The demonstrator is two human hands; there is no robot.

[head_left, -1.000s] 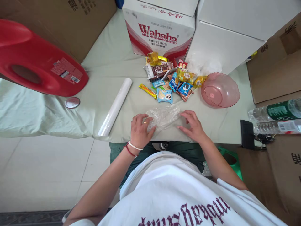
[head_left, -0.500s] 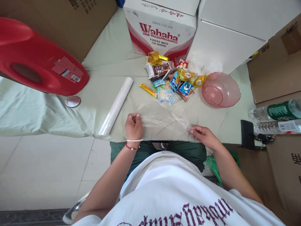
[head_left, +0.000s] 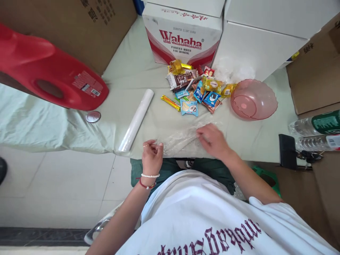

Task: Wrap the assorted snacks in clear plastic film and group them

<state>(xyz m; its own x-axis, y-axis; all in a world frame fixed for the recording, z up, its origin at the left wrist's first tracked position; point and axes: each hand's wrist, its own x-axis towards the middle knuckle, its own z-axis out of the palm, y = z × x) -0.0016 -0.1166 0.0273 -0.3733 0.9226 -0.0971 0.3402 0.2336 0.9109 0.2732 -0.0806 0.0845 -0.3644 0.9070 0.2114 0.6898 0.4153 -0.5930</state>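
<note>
A thin, crumpled piece of clear plastic film point(head_left: 180, 141) lies spread near the front edge of the table; I cannot tell whether it is a bag. My left hand point(head_left: 152, 154) has its fingers curled, with thumb and fingertips at the film's left end. Over the film's right part is my right hand point(head_left: 212, 140), slightly blurred, its bent fingers closed on the plastic. Left of the film, a white roll point(head_left: 136, 120) rests at a slant. Beyond it lies a pile of wrapped snacks point(head_left: 195, 88), with a yellow stick packet point(head_left: 170, 103) at its near left.
A pink clear bowl point(head_left: 253, 101) stands right of the snacks. Behind are a Wahaba-type white and red carton point(head_left: 183, 39) and crumpled clear plastic point(head_left: 233, 71). At left lie a big red jug point(head_left: 66, 78) and a round lid point(head_left: 93, 117). Bottles point(head_left: 318, 124) and a black phone-like object point(head_left: 287, 151) are at right.
My right hand has moved left and away from me, from the film's right end to over it. My left hand has dropped slightly nearer me. The film is less stretched, and the view has shifted a little.
</note>
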